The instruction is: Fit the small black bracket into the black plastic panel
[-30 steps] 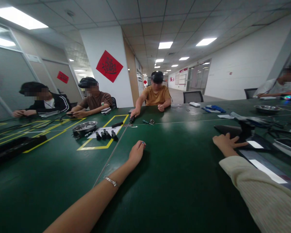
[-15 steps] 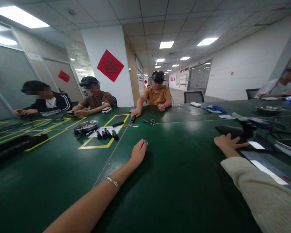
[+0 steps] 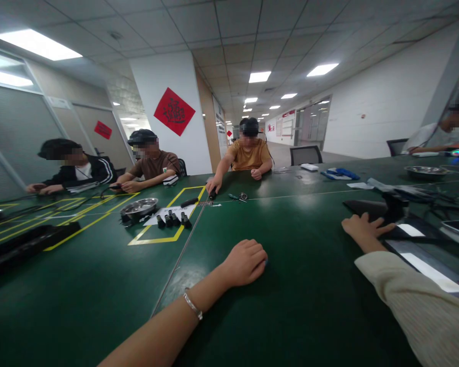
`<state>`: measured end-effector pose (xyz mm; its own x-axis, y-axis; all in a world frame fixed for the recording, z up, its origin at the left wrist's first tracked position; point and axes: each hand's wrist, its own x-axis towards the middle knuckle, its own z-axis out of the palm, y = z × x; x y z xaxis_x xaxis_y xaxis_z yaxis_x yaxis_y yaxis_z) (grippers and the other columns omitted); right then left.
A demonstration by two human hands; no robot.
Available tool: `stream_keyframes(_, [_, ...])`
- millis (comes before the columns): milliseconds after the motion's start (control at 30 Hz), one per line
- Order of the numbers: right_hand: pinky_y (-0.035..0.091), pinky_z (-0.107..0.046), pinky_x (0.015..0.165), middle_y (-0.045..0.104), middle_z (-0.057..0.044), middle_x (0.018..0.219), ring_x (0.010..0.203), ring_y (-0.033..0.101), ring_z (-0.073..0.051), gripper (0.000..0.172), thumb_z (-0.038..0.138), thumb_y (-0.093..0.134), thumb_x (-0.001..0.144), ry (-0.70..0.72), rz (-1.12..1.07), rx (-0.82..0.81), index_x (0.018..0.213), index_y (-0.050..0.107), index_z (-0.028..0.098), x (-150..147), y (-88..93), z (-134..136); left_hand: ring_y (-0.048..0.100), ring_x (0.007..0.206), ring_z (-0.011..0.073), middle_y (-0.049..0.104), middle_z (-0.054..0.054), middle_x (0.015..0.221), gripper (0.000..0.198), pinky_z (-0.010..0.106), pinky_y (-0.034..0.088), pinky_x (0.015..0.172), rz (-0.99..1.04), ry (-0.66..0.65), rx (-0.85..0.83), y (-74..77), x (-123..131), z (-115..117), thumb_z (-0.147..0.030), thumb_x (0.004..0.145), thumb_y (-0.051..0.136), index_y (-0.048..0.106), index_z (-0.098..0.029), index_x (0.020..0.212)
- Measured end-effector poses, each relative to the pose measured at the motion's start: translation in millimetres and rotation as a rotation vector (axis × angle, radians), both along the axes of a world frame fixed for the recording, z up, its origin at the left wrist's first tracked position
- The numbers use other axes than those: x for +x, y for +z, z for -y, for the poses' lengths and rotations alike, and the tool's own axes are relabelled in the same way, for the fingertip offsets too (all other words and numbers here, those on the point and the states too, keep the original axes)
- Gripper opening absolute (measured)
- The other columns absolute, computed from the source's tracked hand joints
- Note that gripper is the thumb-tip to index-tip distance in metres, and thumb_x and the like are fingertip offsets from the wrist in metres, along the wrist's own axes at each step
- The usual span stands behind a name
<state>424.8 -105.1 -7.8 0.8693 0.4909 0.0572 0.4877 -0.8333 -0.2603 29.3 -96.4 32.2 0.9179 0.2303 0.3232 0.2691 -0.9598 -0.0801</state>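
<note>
My left hand (image 3: 247, 262) rests over the green table (image 3: 290, 316) with its fingers curled in. A small bluish spot shows at its fingertips, too little to name. Off to the right, my right hand (image 3: 365, 232) lies with its fingers spread, touching or just beside a flat black item (image 3: 363, 207). A black upright piece (image 3: 397, 206) stands by those fingertips. Close to that hand lie a white strip (image 3: 411, 230) and a dark flat sheet bearing another white strip (image 3: 432, 270).
Several black cylinders (image 3: 172, 220) stand on paper inside a yellow taped outline, beside a metal bowl (image 3: 139, 208). Across the table a co-worker's hand (image 3: 214, 184) holds a black object. A tool with a green handle (image 3: 235, 197) and blue cloth (image 3: 340, 174) lie farther back.
My left hand has moved right and nearer to me, turning so its back shows more. My right hand keeps its place by the black item. The view has tilted slightly up.
</note>
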Motion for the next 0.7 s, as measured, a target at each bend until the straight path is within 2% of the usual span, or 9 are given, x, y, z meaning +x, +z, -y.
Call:
stream_keyframes(100, [-0.009, -0.058, 0.099, 0.029, -0.015, 0.140, 0.128, 0.009, -0.044, 0.051, 0.030, 0.037, 0.077, 0.002, 0.026, -0.012, 0.123, 0.051, 0.012, 2.5, -3.7, -2.4, 0.046, 0.069, 0.0126, 0.056, 0.002, 0.072, 0.021, 0.025, 0.031, 0.065, 0.031, 0.043, -0.032, -4.0, 3.4, -6.7, -0.029, 0.083, 0.040, 0.053, -0.017, 0.074])
stream_keyframes(167, [-0.008, -0.058, 0.100, 0.031, -0.015, 0.139, 0.128, 0.012, -0.043, 0.050, 0.028, 0.039, 0.076, 0.002, 0.040, -0.009, 0.121, 0.052, 0.012, 4.5, -5.9, -3.7, 0.042, 0.057, 0.0109, 0.051, 0.000, 0.059, 0.032, 0.025, 0.028, 0.060, 0.023, 0.081, -0.063, -9.1, 8.2, -11.9, -0.032, 0.085, 0.037, 0.051, -0.017, 0.061])
stream_keyframes(267, [-0.006, -0.058, 0.100, 0.034, -0.016, 0.136, 0.127, 0.014, -0.044, 0.048, 0.028, 0.041, 0.073, 0.001, 0.050, 0.010, 0.116, 0.055, 0.012, 6.1, -7.9, -4.8, 0.029, 0.044, 0.0091, 0.042, -0.001, 0.047, 0.045, 0.025, 0.019, 0.052, 0.082, 0.254, -0.153, -17.4, 16.0, -19.2, -0.038, 0.086, 0.031, 0.048, -0.017, 0.050])
stream_keyframes(367, [0.004, -0.058, 0.099, 0.038, -0.021, 0.129, 0.125, 0.020, -0.043, 0.045, 0.030, 0.044, 0.072, -0.013, 0.086, 0.092, 0.110, 0.058, 0.010, 4.2, -6.2, -5.1, 0.026, 0.042, 0.0087, 0.037, -0.002, 0.044, 0.046, 0.025, 0.015, 0.050, 0.245, 0.419, -0.252, -23.6, 18.3, -27.6, -0.041, 0.084, 0.035, 0.045, -0.017, 0.046])
stream_keyframes(467, [0.024, -0.051, 0.094, 0.031, -0.021, 0.131, 0.120, 0.029, -0.038, 0.047, 0.034, 0.044, 0.074, -0.034, 0.139, 0.198, 0.114, 0.053, 0.011, 0.3, 2.1, -3.5, 0.024, 0.042, 0.0081, 0.030, -0.004, 0.041, 0.044, 0.025, 0.013, 0.049, 0.466, 0.575, -0.375, -28.2, 11.7, -42.0, -0.041, 0.077, 0.044, 0.037, -0.017, 0.041])
stream_keyframes(533, [0.032, -0.044, 0.089, 0.024, -0.017, 0.135, 0.117, 0.033, -0.034, 0.047, 0.034, 0.043, 0.076, -0.014, 0.198, 0.280, 0.118, 0.050, 0.014, -0.3, 12.1, -0.4, 0.024, 0.042, 0.0077, 0.027, -0.005, 0.041, 0.039, 0.024, 0.014, 0.049, 0.595, 0.664, -0.471, -31.2, 3.1, -55.1, -0.035, 0.072, 0.047, 0.032, -0.017, 0.041])
stream_keyframes(633, [0.035, -0.039, 0.085, 0.020, -0.014, 0.136, 0.116, 0.034, -0.033, 0.046, 0.032, 0.042, 0.076, -0.010, 0.245, 0.384, 0.118, 0.050, 0.016, 6.7, 30.4, 7.7, 0.023, 0.043, 0.0074, 0.022, -0.006, 0.044, 0.036, 0.022, 0.016, 0.047, 0.733, 0.685, -0.558, -34.8, -11.0, -74.5, -0.030, 0.069, 0.045, 0.023, -0.018, 0.044])
stream_keyframes(700, [0.036, -0.038, 0.082, 0.019, -0.016, 0.134, 0.113, 0.038, -0.033, 0.049, 0.033, 0.042, 0.076, -0.053, 0.219, 0.402, 0.122, 0.047, 0.016, 18.8, 39.6, 14.6, 0.020, 0.044, 0.0069, 0.018, -0.007, 0.045, 0.036, 0.021, 0.017, 0.047, 0.837, 0.699, -0.600, -36.1, -17.7, -83.2, -0.030, 0.068, 0.044, 0.019, -0.019, 0.045])
